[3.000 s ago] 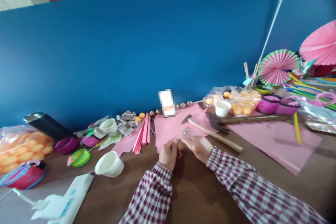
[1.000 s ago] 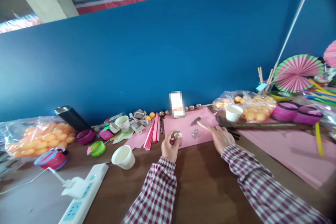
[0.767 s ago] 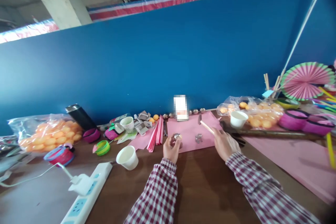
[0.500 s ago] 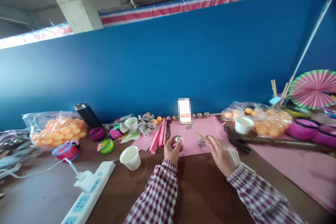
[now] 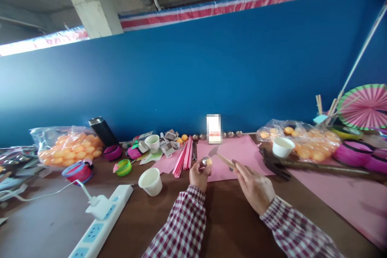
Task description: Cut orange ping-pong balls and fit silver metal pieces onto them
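My left hand [image 5: 198,175] is closed around a small ball [image 5: 208,161], part shiny silver and part pale orange, held up over the near edge of a pink paper sheet [image 5: 246,151]. My right hand [image 5: 254,185] grips a slim wooden-handled tool [image 5: 225,161]. It points left toward the ball, apart from it; a grey shape at its far end is too blurred to name. Most of a small heap of silver bits on the paper is hidden behind my right fingers. Along the back stand several silver balls [image 5: 230,134], beside a blurred-out upright object [image 5: 213,129].
Left of my hands are a white paper cup [image 5: 150,182], a power strip [image 5: 101,221], pink paper strips [image 5: 183,157] and a bag of orange balls [image 5: 71,149]. To the right lie a hammer-like tool [image 5: 275,165], another white cup [image 5: 282,147] and a second bag [image 5: 317,145].
My right hand has moved slightly left, carrying the wooden-handled tool closer to the ball and over the silver bits. The ball is turned, with more orange showing.
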Demonstrator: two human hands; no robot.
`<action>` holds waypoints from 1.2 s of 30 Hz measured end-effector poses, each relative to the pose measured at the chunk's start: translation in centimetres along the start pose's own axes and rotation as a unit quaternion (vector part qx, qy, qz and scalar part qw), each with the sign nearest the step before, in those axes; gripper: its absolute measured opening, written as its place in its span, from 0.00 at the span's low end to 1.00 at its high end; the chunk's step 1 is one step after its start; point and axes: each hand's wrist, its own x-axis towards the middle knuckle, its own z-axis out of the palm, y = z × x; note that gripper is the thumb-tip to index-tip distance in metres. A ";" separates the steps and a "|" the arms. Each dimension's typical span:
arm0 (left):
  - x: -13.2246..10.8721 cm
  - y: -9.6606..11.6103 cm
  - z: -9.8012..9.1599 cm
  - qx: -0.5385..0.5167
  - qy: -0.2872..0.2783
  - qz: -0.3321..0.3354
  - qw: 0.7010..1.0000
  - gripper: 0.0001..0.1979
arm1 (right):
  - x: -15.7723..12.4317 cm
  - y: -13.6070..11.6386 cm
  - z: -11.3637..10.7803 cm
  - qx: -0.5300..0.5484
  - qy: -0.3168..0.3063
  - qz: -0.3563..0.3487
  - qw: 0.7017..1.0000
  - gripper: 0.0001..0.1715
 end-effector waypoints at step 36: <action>0.1 -1.0 0.1 -0.007 -0.006 0.016 1.000 0.21 | 0.1 0.2 -0.4 0.016 -0.034 0.065 0.997 0.18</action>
